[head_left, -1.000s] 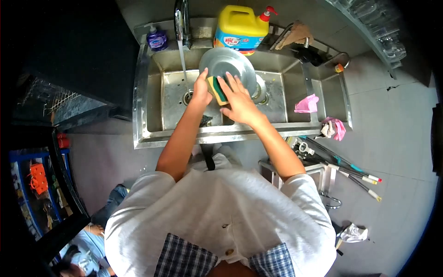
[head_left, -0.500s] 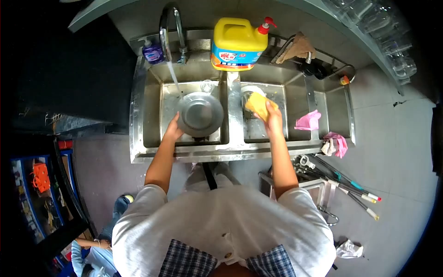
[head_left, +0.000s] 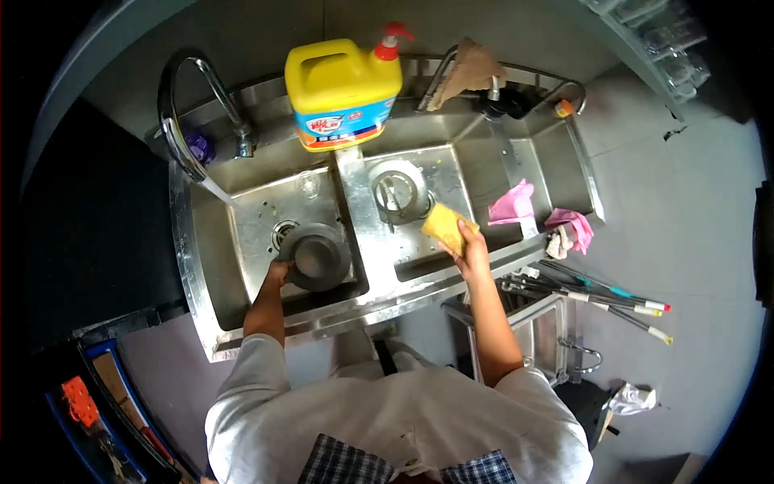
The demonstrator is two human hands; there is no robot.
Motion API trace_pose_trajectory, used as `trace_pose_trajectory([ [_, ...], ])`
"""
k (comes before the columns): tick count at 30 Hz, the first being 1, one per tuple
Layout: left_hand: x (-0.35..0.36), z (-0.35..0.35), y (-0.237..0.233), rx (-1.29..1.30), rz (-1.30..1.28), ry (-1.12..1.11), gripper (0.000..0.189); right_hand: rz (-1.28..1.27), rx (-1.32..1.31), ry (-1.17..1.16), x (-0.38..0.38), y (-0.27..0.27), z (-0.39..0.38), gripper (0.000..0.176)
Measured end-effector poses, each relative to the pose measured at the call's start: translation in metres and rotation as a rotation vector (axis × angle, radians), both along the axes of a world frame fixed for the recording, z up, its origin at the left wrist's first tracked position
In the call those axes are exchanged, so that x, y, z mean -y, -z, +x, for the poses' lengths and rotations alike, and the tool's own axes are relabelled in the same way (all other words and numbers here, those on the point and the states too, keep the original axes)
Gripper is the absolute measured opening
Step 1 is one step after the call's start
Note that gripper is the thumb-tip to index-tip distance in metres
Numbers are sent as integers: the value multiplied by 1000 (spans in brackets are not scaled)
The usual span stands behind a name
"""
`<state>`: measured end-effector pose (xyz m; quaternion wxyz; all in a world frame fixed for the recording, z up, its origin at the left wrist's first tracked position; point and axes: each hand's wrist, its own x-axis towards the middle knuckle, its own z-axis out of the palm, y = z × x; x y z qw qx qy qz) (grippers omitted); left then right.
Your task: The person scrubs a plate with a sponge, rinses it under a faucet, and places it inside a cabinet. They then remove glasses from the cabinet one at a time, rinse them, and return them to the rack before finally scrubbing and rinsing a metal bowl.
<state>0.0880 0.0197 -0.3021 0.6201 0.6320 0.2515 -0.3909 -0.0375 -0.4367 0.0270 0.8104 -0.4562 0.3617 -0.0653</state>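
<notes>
Left hand (head_left: 276, 273) grasps the steel plate (head_left: 318, 256), now lowered centre-left into the basin (head_left: 242, 230); right hand (head_left: 473, 252) clenches the sponge (head_left: 448, 227), withdrawn rightward.

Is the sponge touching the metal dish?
No: the right hand holds the sponge over the right basin, apart from the dish held by the left hand in the left basin.

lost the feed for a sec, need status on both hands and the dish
Left hand gripping metal dish low in left basin. Right hand holding yellow sponge over right basin. Tap running; nothing blocking either hand.
</notes>
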Motion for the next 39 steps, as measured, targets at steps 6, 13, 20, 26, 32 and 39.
trace_pose_trajectory([
  [6,62,17,-179,405,788,1159,40,248,411,-118,0,-50,85,43],
  [13,248,113,-534,1608,517,518,34,633,587,-92,-10,-90,209,36],
  [20,346,330,-438,1886,645,524,25,802,489,-336,5,-137,255,51],
  [26,331,312,-471,1130,71,584,15,612,296,-555,34,-116,316,48],
  [32,324,292,-477,1430,320,530,43,499,173,-648,36,-148,328,42],
  [39,323,315,-459,1455,581,639,57,501,163,-702,47,-136,333,44],
])
